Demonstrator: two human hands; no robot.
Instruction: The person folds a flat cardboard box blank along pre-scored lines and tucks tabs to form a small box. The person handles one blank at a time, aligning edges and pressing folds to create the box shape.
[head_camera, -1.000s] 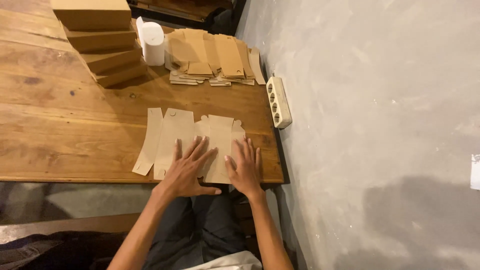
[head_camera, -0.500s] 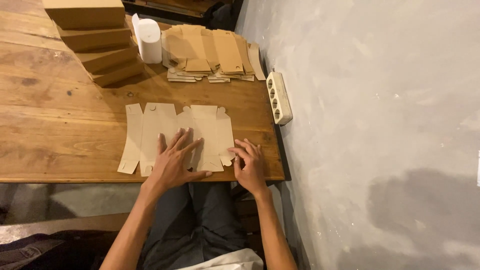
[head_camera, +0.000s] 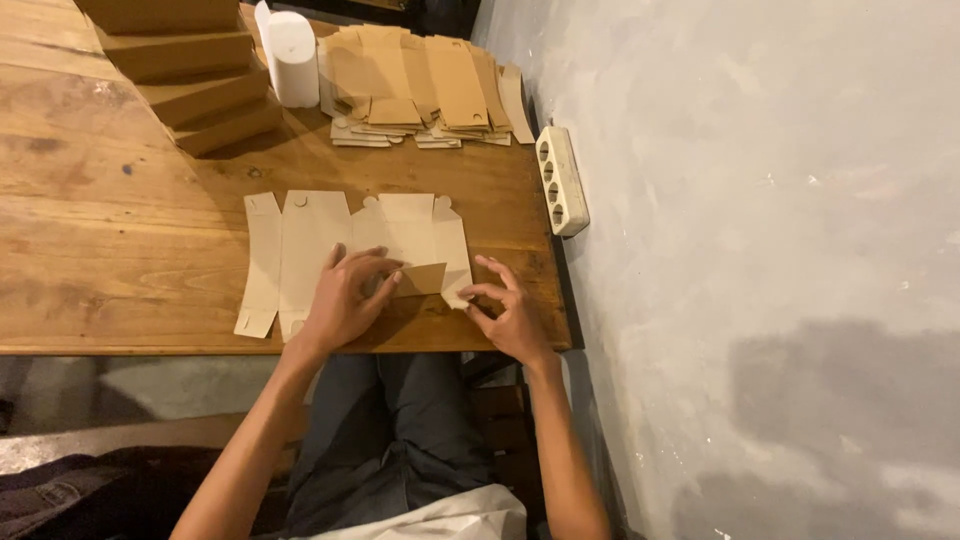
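Near the table's front edge, the left hand (head_camera: 345, 300) presses flat, fingers spread, on a flat die-cut tan cardboard box blank (head_camera: 310, 240). The right hand (head_camera: 505, 310) pinches its lower right flap (head_camera: 455, 290), one brown flap already turned up. The blank is otherwise unfolded on the wooden table (head_camera: 120, 220). Farther off lie a pile of flat blanks (head_camera: 430, 85), stacked folded brown boxes (head_camera: 200, 90), a white roll (head_camera: 293, 58) and a white power strip (head_camera: 562, 178).

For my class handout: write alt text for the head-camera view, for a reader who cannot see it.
Left hand presses a flat cardboard box blank on a wooden table; right hand pinches its corner flap. More blanks lie behind.
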